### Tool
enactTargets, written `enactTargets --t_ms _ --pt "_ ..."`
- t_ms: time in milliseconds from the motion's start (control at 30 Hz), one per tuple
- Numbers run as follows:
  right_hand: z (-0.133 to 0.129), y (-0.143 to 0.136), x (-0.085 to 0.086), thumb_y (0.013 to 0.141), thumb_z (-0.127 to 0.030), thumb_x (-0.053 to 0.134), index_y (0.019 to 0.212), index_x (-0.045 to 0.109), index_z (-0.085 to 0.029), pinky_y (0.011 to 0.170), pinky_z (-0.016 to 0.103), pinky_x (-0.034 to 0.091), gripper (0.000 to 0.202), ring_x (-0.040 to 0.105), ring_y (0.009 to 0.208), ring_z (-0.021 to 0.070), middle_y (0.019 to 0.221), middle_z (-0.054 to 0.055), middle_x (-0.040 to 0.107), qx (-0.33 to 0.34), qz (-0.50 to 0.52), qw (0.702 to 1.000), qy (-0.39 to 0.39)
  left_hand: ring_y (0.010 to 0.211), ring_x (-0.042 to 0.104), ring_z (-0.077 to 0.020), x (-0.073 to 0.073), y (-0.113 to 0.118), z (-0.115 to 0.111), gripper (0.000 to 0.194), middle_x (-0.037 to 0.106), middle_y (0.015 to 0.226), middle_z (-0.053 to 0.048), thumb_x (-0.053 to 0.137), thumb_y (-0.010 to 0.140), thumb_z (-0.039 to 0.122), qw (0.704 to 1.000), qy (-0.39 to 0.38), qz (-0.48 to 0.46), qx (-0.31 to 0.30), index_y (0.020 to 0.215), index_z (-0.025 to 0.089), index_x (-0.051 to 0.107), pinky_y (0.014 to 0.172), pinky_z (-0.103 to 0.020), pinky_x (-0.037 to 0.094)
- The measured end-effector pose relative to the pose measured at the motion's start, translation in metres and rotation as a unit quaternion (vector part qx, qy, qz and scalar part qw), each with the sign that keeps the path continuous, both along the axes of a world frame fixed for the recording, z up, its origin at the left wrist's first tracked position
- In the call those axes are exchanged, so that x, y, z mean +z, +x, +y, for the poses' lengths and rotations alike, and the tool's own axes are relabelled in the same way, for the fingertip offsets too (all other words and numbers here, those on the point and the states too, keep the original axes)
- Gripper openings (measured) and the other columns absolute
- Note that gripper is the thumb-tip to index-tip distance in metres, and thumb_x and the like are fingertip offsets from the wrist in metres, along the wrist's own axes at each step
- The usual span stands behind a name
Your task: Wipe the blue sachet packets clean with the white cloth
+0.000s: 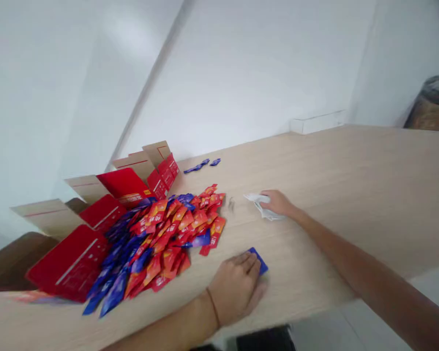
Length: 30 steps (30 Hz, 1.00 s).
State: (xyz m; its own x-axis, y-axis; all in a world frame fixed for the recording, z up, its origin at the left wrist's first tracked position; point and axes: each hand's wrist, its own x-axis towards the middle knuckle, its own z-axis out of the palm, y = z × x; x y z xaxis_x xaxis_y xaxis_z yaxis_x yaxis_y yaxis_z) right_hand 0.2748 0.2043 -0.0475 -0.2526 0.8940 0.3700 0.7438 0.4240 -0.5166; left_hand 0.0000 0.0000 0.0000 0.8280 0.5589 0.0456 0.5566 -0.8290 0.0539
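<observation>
1 bare left hand (237, 287), a thin brown cord (214, 308) around its wrist, lies palm down over a flat blue packet (259, 262) near the front edge of the pale wood-toned table (344, 195); I cannot tell whether it grips. The bare right hand (277, 202) pinches thin white sheets (269, 213) farther back. Leftward, glossy red and blue sachets (175, 224) lie heaped beside open red cardboard boxes (76, 263).

At the middle right of the frame, the table (369, 165) is offering wide room for a passing hand. At left, red boxes (103, 212) and a heap of sachets (171, 226) are blocking the way. A narrower lane is lying between the left hand (237, 286), lower centre, and the right hand (278, 203), right of centre.
</observation>
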Motion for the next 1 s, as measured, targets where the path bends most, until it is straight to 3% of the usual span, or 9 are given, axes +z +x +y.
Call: enactTargets --t_ms 267,367,533,633,800,1000 --pt "0.000 -0.001 0.000 0.082 -0.032 0.067 0.096 0.076 -0.021 0.067 0.026 0.038 0.020 0.065 0.078 0.0191 0.089 0.005 0.077 -0.023 0.010 1.000 -0.009 0.126 0.063 -0.0277 0.020 0.004 0.007 0.036 0.067 0.130 -0.014 0.043 0.101 0.034 0.999 -0.042 0.001 -0.022 0.125 0.013 0.059 0.112 -0.043 0.054" --pt "-0.001 -0.002 0.000 0.082 -0.032 0.067 0.094 0.076 -0.021 0.067 0.025 0.039 0.019 0.064 0.076 0.0185 0.088 0.004 0.076 -0.019 0.014 1.000 -0.008 0.130 0.061 -0.0251 0.032 -0.004 0.010 0.038 0.066 0.135 -0.011 0.047 0.101 0.035 0.996 -0.079 -0.029 -0.040 0.133 0.017 0.056 0.114 -0.040 0.052" --pt "-0.001 -0.003 0.003 0.082 -0.031 0.068 0.093 0.076 -0.020 0.069 0.025 0.039 0.017 0.065 0.079 0.0184 0.092 0.005 0.077 -0.018 0.008 1.000 -0.003 0.141 0.050 -0.0225 0.047 -0.012 0.010 0.047 0.056 0.149 -0.012 0.042 0.105 0.037 0.994 -0.088 -0.055 -0.031 0.144 0.013 0.048 0.123 -0.035 0.041" --pt "-0.001 -0.003 0.004 0.081 -0.030 0.069 0.094 0.076 -0.020 0.068 0.024 0.038 0.017 0.065 0.079 0.0178 0.091 0.004 0.077 -0.021 0.005 1.000 -0.005 0.142 0.049 -0.0216 0.041 -0.010 0.014 0.046 0.056 0.149 -0.012 0.041 0.105 0.039 0.995 -0.087 -0.039 -0.030 0.143 0.014 0.050 0.124 -0.035 0.040" --pt "0.001 -0.002 0.002 0.081 -0.030 0.070 0.094 0.076 -0.021 0.066 0.025 0.037 0.018 0.065 0.078 0.0177 0.090 0.004 0.077 -0.029 0.008 0.999 -0.009 0.143 0.048 -0.0278 0.021 -0.004 0.018 0.050 0.054 0.149 -0.016 0.039 0.105 0.043 0.996 -0.077 0.009 -0.045 0.141 0.010 0.051 0.122 -0.043 0.043" --pt "0.004 -0.001 -0.001 0.080 -0.031 0.071 0.095 0.076 -0.021 0.066 0.025 0.037 0.019 0.065 0.078 0.0179 0.091 0.004 0.077 -0.029 0.011 0.999 -0.016 0.139 0.053 -0.0233 0.019 -0.001 0.017 0.044 0.061 0.143 -0.012 0.039 0.103 0.035 0.996 -0.068 -0.005 -0.054 0.137 0.012 0.055 0.124 -0.036 0.040"
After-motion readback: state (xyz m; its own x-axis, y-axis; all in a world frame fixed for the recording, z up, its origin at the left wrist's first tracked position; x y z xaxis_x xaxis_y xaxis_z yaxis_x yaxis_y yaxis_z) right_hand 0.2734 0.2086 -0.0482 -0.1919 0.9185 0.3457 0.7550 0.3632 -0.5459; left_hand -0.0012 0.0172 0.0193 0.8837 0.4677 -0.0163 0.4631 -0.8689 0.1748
